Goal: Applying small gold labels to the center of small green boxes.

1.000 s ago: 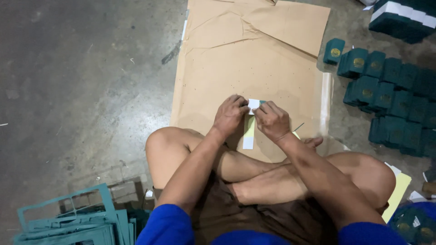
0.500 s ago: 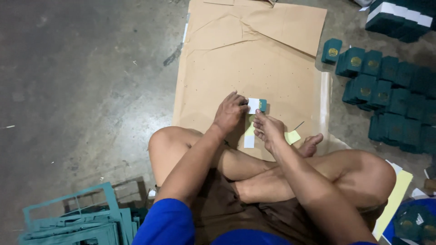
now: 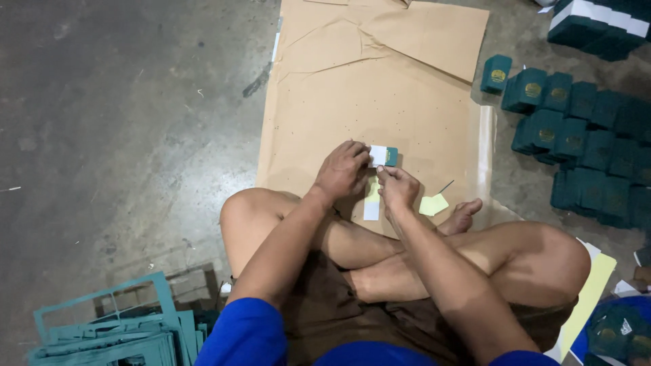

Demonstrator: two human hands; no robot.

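Note:
I sit cross-legged on the floor over a sheet of brown paper (image 3: pixel 380 88). My left hand (image 3: pixel 341 171) pinches a small booklet (image 3: pixel 384 156) with a white part and a dark green cover, holding it just above the paper. My right hand (image 3: pixel 398 187) is right beside it, fingertips touching the booklet's lower edge. Below the hands a narrow white and pale yellow strip (image 3: pixel 371 200) lies on the paper. A small yellow slip (image 3: pixel 433 204) lies near my foot.
Rows of dark green booklets (image 3: pixel 576 135) with gold round marks cover the floor at the right, with a taller stack (image 3: pixel 600 24) at the top right. Teal cut-out frames (image 3: pixel 115 332) pile at the lower left. Bare concrete floor (image 3: pixel 122 108) lies left of the paper.
My right hand has dropped slightly lower and closer to me, and the booklet's green cover now shows beside the white part. The left hand stays in place.

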